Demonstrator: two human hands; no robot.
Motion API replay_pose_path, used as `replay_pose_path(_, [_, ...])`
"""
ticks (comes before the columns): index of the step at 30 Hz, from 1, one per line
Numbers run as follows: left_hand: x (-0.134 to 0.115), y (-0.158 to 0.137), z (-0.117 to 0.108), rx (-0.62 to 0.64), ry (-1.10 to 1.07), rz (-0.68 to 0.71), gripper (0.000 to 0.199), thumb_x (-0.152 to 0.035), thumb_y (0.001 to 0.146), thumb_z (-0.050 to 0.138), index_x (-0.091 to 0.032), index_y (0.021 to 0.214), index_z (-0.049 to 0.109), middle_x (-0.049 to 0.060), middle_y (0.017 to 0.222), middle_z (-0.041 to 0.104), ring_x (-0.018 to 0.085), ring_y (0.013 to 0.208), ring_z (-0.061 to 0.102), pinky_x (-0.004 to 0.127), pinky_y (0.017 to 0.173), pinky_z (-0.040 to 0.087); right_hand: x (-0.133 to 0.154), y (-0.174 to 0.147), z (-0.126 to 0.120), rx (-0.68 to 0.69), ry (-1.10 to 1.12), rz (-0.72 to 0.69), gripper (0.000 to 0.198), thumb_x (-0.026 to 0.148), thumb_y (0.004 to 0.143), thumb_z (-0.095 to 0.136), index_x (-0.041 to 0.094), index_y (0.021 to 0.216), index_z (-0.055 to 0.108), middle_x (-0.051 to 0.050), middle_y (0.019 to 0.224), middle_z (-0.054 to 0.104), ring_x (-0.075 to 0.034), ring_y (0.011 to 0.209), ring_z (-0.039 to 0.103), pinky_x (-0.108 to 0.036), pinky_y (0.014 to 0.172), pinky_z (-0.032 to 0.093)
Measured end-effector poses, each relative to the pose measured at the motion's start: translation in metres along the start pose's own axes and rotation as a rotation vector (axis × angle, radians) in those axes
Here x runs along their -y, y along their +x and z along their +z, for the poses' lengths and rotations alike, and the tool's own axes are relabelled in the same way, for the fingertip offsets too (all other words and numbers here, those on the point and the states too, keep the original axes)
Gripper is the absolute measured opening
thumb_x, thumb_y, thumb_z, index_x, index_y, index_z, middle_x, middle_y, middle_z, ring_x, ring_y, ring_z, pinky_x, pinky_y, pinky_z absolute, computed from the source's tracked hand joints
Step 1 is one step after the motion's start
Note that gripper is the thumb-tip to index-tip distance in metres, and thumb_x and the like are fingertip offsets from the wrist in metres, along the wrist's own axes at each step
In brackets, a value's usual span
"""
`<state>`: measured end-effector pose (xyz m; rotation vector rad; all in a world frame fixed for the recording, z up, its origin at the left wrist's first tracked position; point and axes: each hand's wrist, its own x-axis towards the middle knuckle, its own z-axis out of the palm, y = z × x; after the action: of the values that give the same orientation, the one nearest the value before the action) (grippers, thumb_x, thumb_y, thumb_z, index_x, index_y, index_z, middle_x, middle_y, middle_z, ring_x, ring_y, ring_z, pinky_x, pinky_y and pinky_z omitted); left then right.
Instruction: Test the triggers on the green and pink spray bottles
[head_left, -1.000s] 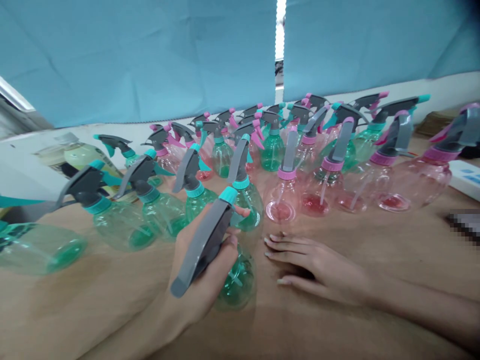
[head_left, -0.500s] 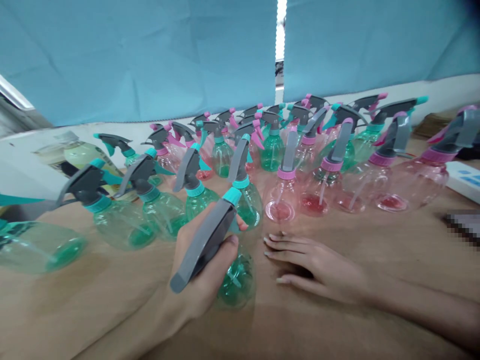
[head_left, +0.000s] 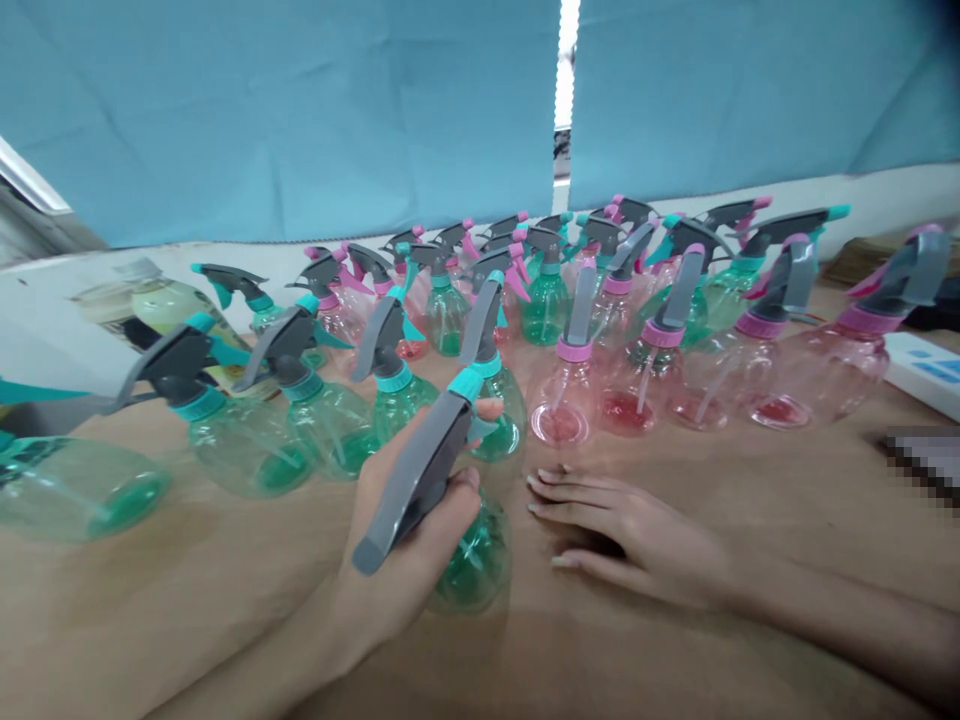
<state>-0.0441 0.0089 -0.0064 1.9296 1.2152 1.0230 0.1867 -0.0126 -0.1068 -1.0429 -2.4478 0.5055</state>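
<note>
My left hand (head_left: 409,520) is wrapped around the neck of a green spray bottle (head_left: 474,565), which stands on the table with its grey sprayer head and teal nozzle pointing away from me. One finger reaches forward by the teal trigger. To its right, my right hand (head_left: 622,525) lies flat on the tabletop, fingers stretched out and holding nothing. Just beyond my left hand stand more green spray bottles, the closest being a green bottle (head_left: 506,400). A pink spray bottle (head_left: 559,395) is the nearest one past my right fingertips.
Several green and pink spray bottles fill the back of the wooden table (head_left: 600,650). At the far left stand jugs of pale liquid (head_left: 169,305). On the right lie a white box (head_left: 926,365) and a dark flat object (head_left: 926,460). A blue curtain (head_left: 300,120) hangs behind.
My left hand and the sprayer head have shifted slightly up and right, and a forefinger now stretches further out near the nozzle. My right hand stays put.
</note>
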Motion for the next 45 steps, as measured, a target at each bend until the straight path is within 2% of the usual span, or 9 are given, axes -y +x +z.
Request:
replay_pose_path(3, [-0.001,0.001,0.001,-0.005,-0.071,-0.049,0.022,-0.022,0.074,0.054,-0.027,0.090,0.068,-0.001,0.074,0.071,0.022,0.074,0.068,0.034,0.071,0.056,0.000,0.000,0.001,-0.003,0.000,0.000,0.047,0.041,0.096,0.053,0.020,0.138,0.051,-0.007,0.147,0.047,-0.022,0.137,0.040,-0.041,0.115,0.033])
replay_pose_path(8, [-0.001,0.001,0.001,-0.002,-0.077,-0.019,0.023,-0.022,0.073,0.054,-0.029,0.091,0.068,-0.001,0.093,0.075,0.022,0.085,0.069,0.034,0.076,0.057,-0.001,0.000,0.002,-0.016,0.004,-0.008,0.047,0.040,0.096,0.054,0.022,0.139,0.050,-0.006,0.147,0.048,-0.022,0.138,0.040,-0.042,0.115,0.032])
replay_pose_path(11, [-0.002,0.001,0.002,-0.012,-0.089,-0.028,0.025,-0.021,0.073,0.055,-0.028,0.094,0.068,-0.001,0.085,0.075,0.023,0.092,0.070,0.033,0.081,0.057,-0.001,-0.001,0.002,-0.023,0.011,-0.003,0.047,0.040,0.096,0.055,0.023,0.140,0.050,-0.005,0.147,0.047,-0.022,0.137,0.041,-0.042,0.115,0.033])
replay_pose_path(15, [-0.006,0.002,0.003,-0.028,-0.070,-0.005,0.029,-0.022,0.074,0.054,-0.025,0.100,0.066,-0.001,0.076,0.072,0.021,0.080,0.070,0.033,0.081,0.057,-0.002,-0.001,0.003,-0.016,0.004,-0.001,0.047,0.040,0.096,0.054,0.022,0.140,0.050,-0.005,0.147,0.047,-0.022,0.137,0.040,-0.041,0.115,0.032])
replay_pose_path(21, [-0.009,0.005,0.002,0.020,-0.048,0.007,0.040,-0.017,0.071,0.050,-0.023,0.108,0.065,-0.001,0.080,0.069,0.016,0.062,0.063,0.028,0.059,0.053,-0.002,-0.001,0.002,-0.006,-0.003,0.001,0.048,0.040,0.096,0.053,0.022,0.140,0.050,-0.006,0.147,0.047,-0.022,0.137,0.040,-0.042,0.115,0.033])
replay_pose_path(24, [-0.010,0.006,0.001,0.021,-0.065,0.009,0.040,-0.017,0.070,0.049,-0.024,0.106,0.065,-0.002,0.076,0.068,0.018,0.071,0.067,0.028,0.067,0.055,-0.001,-0.001,0.002,0.001,-0.015,-0.001,0.047,0.041,0.097,0.052,0.021,0.140,0.050,-0.006,0.148,0.046,-0.022,0.137,0.040,-0.042,0.114,0.033])
replay_pose_path(28, [-0.010,0.006,0.001,0.005,-0.058,0.021,0.034,-0.019,0.072,0.051,-0.024,0.103,0.066,0.000,0.085,0.072,0.020,0.085,0.069,0.031,0.082,0.056,0.000,-0.001,0.001,-0.027,0.015,-0.013,0.047,0.039,0.096,0.054,0.023,0.140,0.049,-0.006,0.147,0.047,-0.023,0.137,0.041,-0.043,0.114,0.033])
replay_pose_path(34, [-0.006,0.005,0.001,0.041,-0.072,0.044,0.041,-0.014,0.072,0.050,-0.026,0.109,0.063,-0.001,0.096,0.073,0.016,0.088,0.068,0.025,0.083,0.055,0.000,-0.001,0.000,-0.021,0.007,-0.008,0.047,0.039,0.096,0.054,0.023,0.140,0.049,-0.006,0.147,0.048,-0.023,0.137,0.041,-0.044,0.114,0.034])
replay_pose_path(45, [0.002,0.004,0.000,0.050,-0.068,0.055,0.044,-0.013,0.076,0.050,-0.027,0.118,0.059,-0.002,0.096,0.073,0.015,0.083,0.068,0.026,0.081,0.055,0.001,-0.001,0.000,-0.006,-0.022,-0.008,0.046,0.041,0.097,0.051,0.021,0.139,0.050,-0.006,0.147,0.047,-0.022,0.137,0.040,-0.042,0.115,0.033])
